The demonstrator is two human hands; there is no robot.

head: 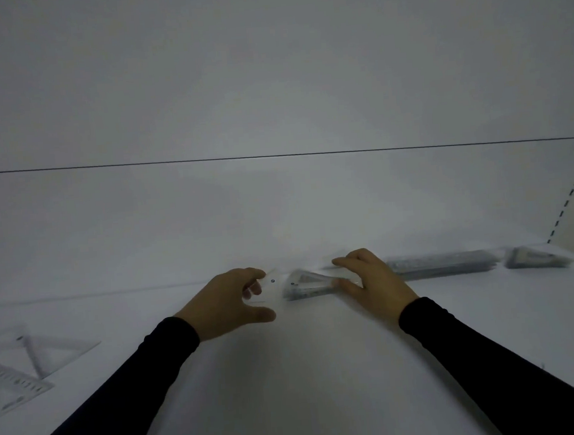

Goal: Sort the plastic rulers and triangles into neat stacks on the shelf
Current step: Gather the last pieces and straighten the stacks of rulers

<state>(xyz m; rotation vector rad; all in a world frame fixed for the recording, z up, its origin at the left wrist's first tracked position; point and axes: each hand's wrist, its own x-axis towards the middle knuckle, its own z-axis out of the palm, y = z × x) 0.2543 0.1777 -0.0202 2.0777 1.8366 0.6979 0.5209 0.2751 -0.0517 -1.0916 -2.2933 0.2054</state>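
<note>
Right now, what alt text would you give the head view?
Two hands in dark sleeves hold a stack of clear triangles on a white shelf: left hand, right hand. A ruler stack lies right, loose triangles far left.

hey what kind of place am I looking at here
Probably a shop or stockroom shelf: a white shelf board, a slotted upright rail at right, and stacks of clear plastic rulers and triangles.
</note>
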